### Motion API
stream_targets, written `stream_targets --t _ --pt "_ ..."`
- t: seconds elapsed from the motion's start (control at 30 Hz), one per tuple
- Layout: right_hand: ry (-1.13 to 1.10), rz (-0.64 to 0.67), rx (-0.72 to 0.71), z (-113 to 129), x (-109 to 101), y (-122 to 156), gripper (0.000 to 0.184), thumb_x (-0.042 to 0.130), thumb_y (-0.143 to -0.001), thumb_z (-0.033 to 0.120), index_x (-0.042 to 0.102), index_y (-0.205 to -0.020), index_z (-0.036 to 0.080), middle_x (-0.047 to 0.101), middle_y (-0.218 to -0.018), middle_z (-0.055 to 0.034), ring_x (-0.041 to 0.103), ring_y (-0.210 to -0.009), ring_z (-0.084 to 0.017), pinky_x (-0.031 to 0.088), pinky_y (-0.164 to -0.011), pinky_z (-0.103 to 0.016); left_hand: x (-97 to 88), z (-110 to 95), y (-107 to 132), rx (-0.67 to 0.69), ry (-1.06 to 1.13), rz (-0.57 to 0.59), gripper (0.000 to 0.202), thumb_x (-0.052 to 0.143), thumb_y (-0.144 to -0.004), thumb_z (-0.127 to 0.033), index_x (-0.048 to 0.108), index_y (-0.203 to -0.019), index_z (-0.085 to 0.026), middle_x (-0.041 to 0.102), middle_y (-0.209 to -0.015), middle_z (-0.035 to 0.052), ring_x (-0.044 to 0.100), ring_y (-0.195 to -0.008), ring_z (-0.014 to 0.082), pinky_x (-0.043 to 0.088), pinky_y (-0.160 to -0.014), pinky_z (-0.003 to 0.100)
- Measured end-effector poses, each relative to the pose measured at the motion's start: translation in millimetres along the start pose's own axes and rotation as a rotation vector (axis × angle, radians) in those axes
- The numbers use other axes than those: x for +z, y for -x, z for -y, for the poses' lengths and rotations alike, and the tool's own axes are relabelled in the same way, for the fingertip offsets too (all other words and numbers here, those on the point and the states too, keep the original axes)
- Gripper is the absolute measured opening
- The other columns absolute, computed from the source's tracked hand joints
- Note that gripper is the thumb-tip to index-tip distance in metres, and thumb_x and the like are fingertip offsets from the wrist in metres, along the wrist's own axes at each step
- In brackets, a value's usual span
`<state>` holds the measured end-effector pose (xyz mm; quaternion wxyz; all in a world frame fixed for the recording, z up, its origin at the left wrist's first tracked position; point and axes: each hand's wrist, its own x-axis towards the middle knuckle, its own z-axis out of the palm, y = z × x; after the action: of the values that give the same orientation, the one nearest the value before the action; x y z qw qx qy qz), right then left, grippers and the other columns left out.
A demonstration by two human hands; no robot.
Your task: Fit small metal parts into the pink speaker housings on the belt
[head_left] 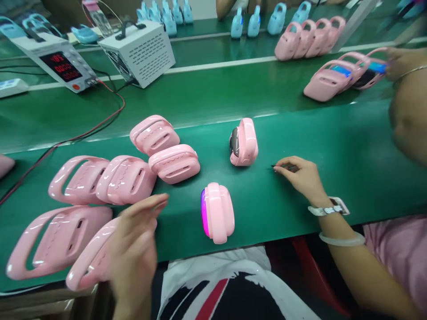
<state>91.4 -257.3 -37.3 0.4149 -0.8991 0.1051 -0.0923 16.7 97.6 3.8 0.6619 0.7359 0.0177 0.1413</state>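
Note:
My left hand (135, 249), blurred by motion, hovers over or beside a pink handled device (95, 260) and hides part of it. Its fingers stretch out, apparently empty. On the right, my right hand (296, 173) pinches a small dark thin piece (274, 166), too small to name. Between the hands stands a pink handled device with a lit purple face (218, 213). Behind it stands another with a dark glossy front (244, 142). More pink handled devices lie to the left, including a large one (60, 240) and a smaller one (174, 163).
A power supply with red digits (62, 66) and a vented white box (138, 51) stand at back left, with red and black cables (124, 104). Blue handled devices (276, 18) line the far side. At right, a co-worker's hand (405, 62) touches pink devices (328, 82).

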Motion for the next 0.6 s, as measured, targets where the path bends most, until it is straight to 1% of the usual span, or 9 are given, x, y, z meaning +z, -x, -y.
stream_targets --t 0.1,0.13,0.2,0.27,0.3,0.37,0.43,0.53,0.6 --pt "-0.288 0.071 0.142 22 4 20 0.019 0.078 -0.067 0.040 0.073 -0.073 0.022 0.072 -0.069 -0.0037 0.064 -0.061 -0.019 0.052 -0.061 -0.033 31.4 8 -11 -0.127 0.075 0.130 0.026 0.064 -0.085 -0.031 0.068 -0.110 -0.025 0.070 -0.116 0.0046 0.063 -0.114 0.0256 0.053 -0.097 0.040" --pt "-0.377 0.119 0.178 31 6 27 0.021 0.080 -0.065 0.040 0.073 -0.075 0.022 0.072 -0.067 -0.0029 0.064 -0.058 -0.018 0.053 -0.059 -0.032 36.5 8 -17 -0.083 0.037 0.110 0.022 0.064 -0.086 -0.027 0.068 -0.108 -0.026 0.069 -0.114 0.0038 0.064 -0.112 0.0240 0.053 -0.097 0.039" --pt "-0.494 0.221 0.213 49 10 38 0.024 0.084 -0.063 0.041 0.074 -0.075 0.022 0.071 -0.063 -0.0023 0.063 -0.053 -0.016 0.052 -0.054 -0.029 38.2 1 -34 0.125 -0.136 -0.025 0.020 0.065 -0.086 -0.021 0.068 -0.105 -0.026 0.068 -0.109 0.0030 0.064 -0.109 0.0224 0.050 -0.100 0.040" --pt "-0.549 0.315 0.209 64 15 42 0.024 0.084 -0.063 0.041 0.074 -0.071 0.021 0.069 -0.058 -0.0021 0.061 -0.050 -0.015 0.052 -0.051 -0.027 32.7 -12 -58 0.314 -0.449 -0.129 0.026 0.069 -0.081 -0.021 0.069 -0.106 -0.024 0.065 -0.113 0.0055 0.058 -0.117 0.0254 0.045 -0.106 0.045" --pt "-0.571 0.353 0.201 70 18 43 0.023 0.084 -0.064 0.041 0.074 -0.069 0.021 0.068 -0.056 -0.0018 0.061 -0.050 -0.015 0.051 -0.050 -0.027 29.1 -19 -71 0.337 -0.617 -0.124 0.030 0.071 -0.078 -0.023 0.069 -0.108 -0.023 0.064 -0.117 0.0078 0.055 -0.120 0.0280 0.041 -0.108 0.047" --pt "-0.632 0.410 0.190 80 25 42 0.022 0.084 -0.064 0.039 0.073 -0.067 0.020 0.066 -0.055 -0.0009 0.060 -0.049 -0.014 0.050 -0.049 -0.026 23.4 -30 -95 0.234 -0.867 -0.004 0.035 0.071 -0.074 -0.025 0.071 -0.109 -0.018 0.064 -0.117 0.0114 0.056 -0.118 0.0314 0.041 -0.106 0.049" --pt "-0.705 0.454 0.188 89 34 39 0.020 0.084 -0.064 0.035 0.073 -0.070 0.020 0.067 -0.057 -0.0002 0.060 -0.050 -0.013 0.050 -0.050 -0.025 21.0 -34 -112 0.090 -0.936 0.117 0.028 0.068 -0.073 -0.025 0.073 -0.099 -0.015 0.070 -0.101 0.0095 0.063 -0.100 0.0290 0.048 -0.093 0.044" --pt "-0.811 0.499 0.169 102 50 33 0.021 0.082 -0.064 0.033 0.071 -0.074 0.019 0.070 -0.066 -0.0009 0.063 -0.057 -0.014 0.054 -0.058 -0.027 22.8 -31 -118 -0.042 -0.823 0.128 0.017 0.071 -0.070 -0.029 0.071 -0.079 -0.016 0.068 -0.072 0.0026 0.062 -0.068 0.0190 0.048 -0.066 0.031" --pt "-0.858 0.489 0.136 111 61 28 0.025 0.083 -0.062 0.035 0.068 -0.073 0.019 0.070 -0.072 -0.0017 0.066 -0.067 -0.016 0.054 -0.065 -0.030 25.1 -30 -113 -0.111 -0.643 0.079 0.023 0.078 -0.062 -0.033 0.068 -0.071 -0.015 0.064 -0.061 0.0004 0.056 -0.055 0.0140 0.042 -0.052 0.025"
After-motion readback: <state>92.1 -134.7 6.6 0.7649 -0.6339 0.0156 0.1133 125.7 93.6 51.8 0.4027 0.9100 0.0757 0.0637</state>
